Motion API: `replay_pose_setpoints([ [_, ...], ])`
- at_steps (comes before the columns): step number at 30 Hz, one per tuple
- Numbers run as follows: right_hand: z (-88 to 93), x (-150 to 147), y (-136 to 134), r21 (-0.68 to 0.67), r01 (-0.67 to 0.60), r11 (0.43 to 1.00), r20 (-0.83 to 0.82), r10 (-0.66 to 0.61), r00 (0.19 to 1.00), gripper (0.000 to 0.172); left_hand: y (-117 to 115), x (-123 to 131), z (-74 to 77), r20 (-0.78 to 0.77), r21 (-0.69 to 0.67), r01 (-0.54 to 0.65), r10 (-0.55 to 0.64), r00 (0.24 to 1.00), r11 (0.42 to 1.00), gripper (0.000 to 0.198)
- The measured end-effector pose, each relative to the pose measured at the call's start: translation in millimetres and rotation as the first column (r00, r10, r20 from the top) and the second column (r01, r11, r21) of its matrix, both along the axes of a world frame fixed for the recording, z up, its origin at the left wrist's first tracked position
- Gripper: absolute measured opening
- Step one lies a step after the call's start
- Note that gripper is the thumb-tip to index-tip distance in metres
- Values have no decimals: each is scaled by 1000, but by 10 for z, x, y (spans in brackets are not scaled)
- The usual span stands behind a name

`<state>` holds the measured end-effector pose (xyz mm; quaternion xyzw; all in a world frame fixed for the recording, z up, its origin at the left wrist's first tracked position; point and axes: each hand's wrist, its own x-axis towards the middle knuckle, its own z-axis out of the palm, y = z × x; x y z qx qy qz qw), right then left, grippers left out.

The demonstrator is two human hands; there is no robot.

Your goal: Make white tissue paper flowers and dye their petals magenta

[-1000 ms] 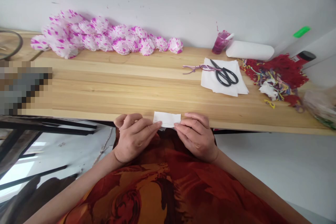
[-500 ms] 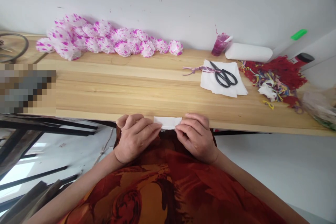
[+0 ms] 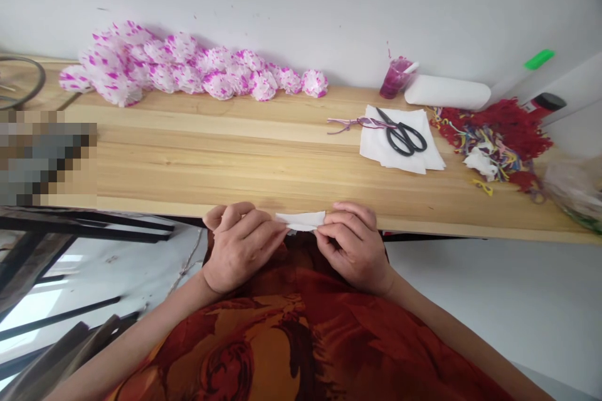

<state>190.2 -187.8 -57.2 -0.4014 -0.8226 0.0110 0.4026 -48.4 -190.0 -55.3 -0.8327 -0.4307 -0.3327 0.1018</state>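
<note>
Both my hands hold a small strip of folded white tissue paper (image 3: 301, 220) at the near edge of the wooden table (image 3: 211, 156). My left hand (image 3: 239, 244) pinches its left end with closed fingers. My right hand (image 3: 352, 241) pinches its right end the same way. The strip looks thin and narrow, seen almost edge-on between my fingertips.
A row of white-and-pink paper flowers (image 3: 188, 69) lies along the wall. Black scissors (image 3: 402, 133) rest on a stack of white tissue sheets (image 3: 423, 156), with thread beside them. A pink cup (image 3: 396, 75), a white roll (image 3: 446, 93) and a heap of red and coloured scraps (image 3: 498, 131) sit at the right.
The white paper between my hands has become narrower, from a broad rectangle to a thin strip, as it was folded. My hands stayed in place.
</note>
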Motion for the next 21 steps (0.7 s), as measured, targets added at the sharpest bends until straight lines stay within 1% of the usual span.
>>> replay_pose_setpoints([
  [4,7,-4,14,-25,7,1000,-29,-8,1000,17,0,14,4,18,-20,-26,26,999,999,11],
  [9,-5,9,26,-18,6,1000,-33,-7,999,20,16,48,12,93,-40,-75,78,993,996,9],
  [10,-11,16,26,-11,3,1000,-26,-3,1000,22,18,51,8,104,-40,-71,75,992,997,10],
  [14,-36,50,18,11,-15,1000,14,15,1000,31,14,38,-11,122,-41,-45,49,991,998,27],
  [17,-39,62,11,36,-33,999,33,31,999,32,3,16,-16,97,-35,-13,17,995,999,29],
  [21,-24,56,9,51,-53,997,51,51,997,29,-5,5,-12,64,-8,14,-14,998,1000,30],
])
